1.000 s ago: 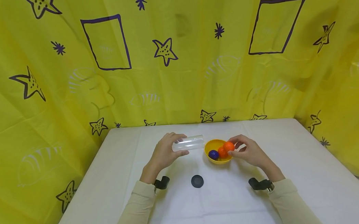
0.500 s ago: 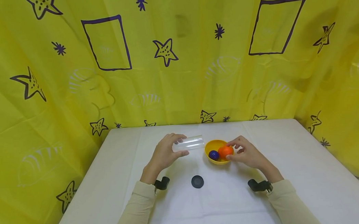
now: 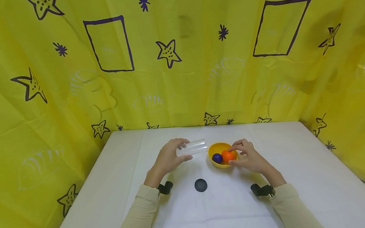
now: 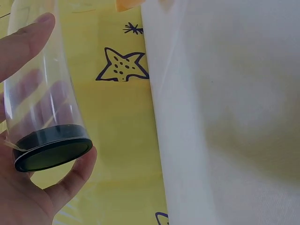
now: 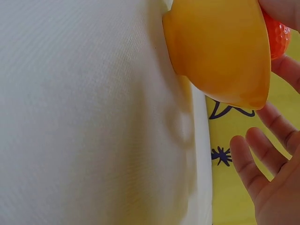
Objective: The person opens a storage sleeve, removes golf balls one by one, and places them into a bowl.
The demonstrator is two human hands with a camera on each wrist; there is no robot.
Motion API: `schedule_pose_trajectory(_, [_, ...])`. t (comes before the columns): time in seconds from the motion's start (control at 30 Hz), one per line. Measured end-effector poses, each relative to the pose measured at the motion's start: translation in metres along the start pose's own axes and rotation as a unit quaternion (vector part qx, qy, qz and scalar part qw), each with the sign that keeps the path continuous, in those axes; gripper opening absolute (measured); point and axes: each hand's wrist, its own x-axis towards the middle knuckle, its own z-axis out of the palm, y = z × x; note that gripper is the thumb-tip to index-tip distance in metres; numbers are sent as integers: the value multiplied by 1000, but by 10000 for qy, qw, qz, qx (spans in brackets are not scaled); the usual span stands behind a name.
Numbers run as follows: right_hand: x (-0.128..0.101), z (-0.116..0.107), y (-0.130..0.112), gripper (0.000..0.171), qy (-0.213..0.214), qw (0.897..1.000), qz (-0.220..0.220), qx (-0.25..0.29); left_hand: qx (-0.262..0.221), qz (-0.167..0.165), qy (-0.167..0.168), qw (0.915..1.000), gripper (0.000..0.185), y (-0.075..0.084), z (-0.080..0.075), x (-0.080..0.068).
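Observation:
My left hand [image 3: 176,153] grips a clear plastic tube [image 3: 193,146] lying sideways just above the table, its open end toward a yellow bowl [image 3: 214,147]. In the left wrist view the tube [image 4: 38,89] ends in a black cap [image 4: 52,153], with my fingers [image 4: 26,40] curled round it. The bowl holds a blue ball [image 3: 217,157] and an orange ball [image 3: 227,156]. My right hand [image 3: 235,155] reaches into the bowl and pinches the orange ball between thumb and forefinger. The right wrist view shows the bowl [image 5: 220,51] from outside, the orange ball [image 5: 277,36] at its rim and the other fingers [image 5: 248,164] spread.
A loose black round cap [image 3: 200,185] lies on the white table [image 3: 298,162] near me, between my forearms. Yellow curtains [image 3: 179,58] with stars and rectangles close off the back and both sides of the table.
My right hand has come down and leftward, bringing the orange ball from above the bowl's right rim into the bowl. The left hand and tube have tilted only slightly.

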Motion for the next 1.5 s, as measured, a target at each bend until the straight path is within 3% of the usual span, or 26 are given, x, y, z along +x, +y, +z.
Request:
schedule_pose_trajectory(0.33, [2, 1, 3, 17, -111, 9996, 260, 90, -125, -55, -68, 9999, 51, 0, 1, -1])
schedule_pose_trajectory(0.6, [2, -1, 1, 14, 39, 9999, 112, -39, -374, -148, -208, 9990, 48, -2, 4, -1])
schedule_pose_trajectory(0.83, [2, -4, -5, 16, 289, 9994, 160, -77, -707, -246, -383, 9965, 46, -5, 7, -1])
schedule_pose_trajectory(1.1, [0, -9, -11, 19, 434, 9987, 268, -75, -935, -522, -844, 9907, 46, -8, 9, -4])
schedule_pose_trajectory(1.5, [-2, -19, -8, 21, 665, 9975, 199, -166, -1084, -491, -906, 9887, 43, -17, 16, -5])
